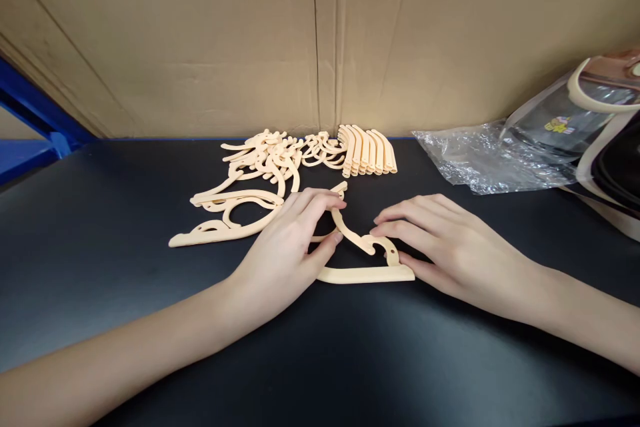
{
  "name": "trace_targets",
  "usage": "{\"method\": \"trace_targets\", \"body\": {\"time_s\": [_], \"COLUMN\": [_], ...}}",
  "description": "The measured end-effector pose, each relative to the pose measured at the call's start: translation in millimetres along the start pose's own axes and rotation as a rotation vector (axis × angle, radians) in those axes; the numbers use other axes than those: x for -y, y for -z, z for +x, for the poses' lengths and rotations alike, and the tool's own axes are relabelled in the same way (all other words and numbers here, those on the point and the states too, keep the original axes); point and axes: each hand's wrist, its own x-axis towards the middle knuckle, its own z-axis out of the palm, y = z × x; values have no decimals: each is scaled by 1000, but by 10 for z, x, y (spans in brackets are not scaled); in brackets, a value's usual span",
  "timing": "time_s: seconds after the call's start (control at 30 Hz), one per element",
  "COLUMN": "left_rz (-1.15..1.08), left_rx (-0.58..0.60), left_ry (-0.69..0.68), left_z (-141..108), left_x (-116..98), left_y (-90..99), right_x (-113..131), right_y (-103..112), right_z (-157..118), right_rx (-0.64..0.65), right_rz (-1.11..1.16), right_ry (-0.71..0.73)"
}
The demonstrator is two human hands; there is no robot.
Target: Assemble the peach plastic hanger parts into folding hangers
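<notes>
A beige plastic folding hanger (367, 274) lies on the black tabletop in front of me, its straight arm along the near side and curved parts behind it. My left hand (293, 233) pinches a long curved piece (353, 233) of it between thumb and fingers, covering the hanger's left part. At the right end, my right hand (435, 247) grips the short hooked piece (391, 252), thumb low and fingertips on top. Left of my left hand lie more folded hangers (220, 235), close to my wrist and knuckles.
Behind my hands is a heap of loose beige hanger pieces (265, 157), beside a neat row of curved arms (369, 150). A clear plastic bag (465, 157) and a transparent bag with beige trim (550, 123) sit at the right. Cardboard (225, 40) stands behind; a blue frame (35, 113) is left.
</notes>
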Motion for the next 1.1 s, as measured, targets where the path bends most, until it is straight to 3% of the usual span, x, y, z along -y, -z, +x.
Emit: {"method": "trace_targets", "body": {"time_s": [0.4,0.63,0.9,1.1], "left_rz": [158,-60,-206,-270], "left_rx": [27,57,-25,-33], "left_ry": [-94,47,98,146], "left_z": [-10,24,55,58], "left_x": [-3,-1,104,69], "left_y": [3,35,-25,-10], "right_x": [55,67,93,115], "right_y": [38,21,7,14], "right_z": [16,0,-18,-28], "right_rx": [68,52,43,57], "right_rz": [207,223,280,313], "right_ry": [41,77,137,172]}}
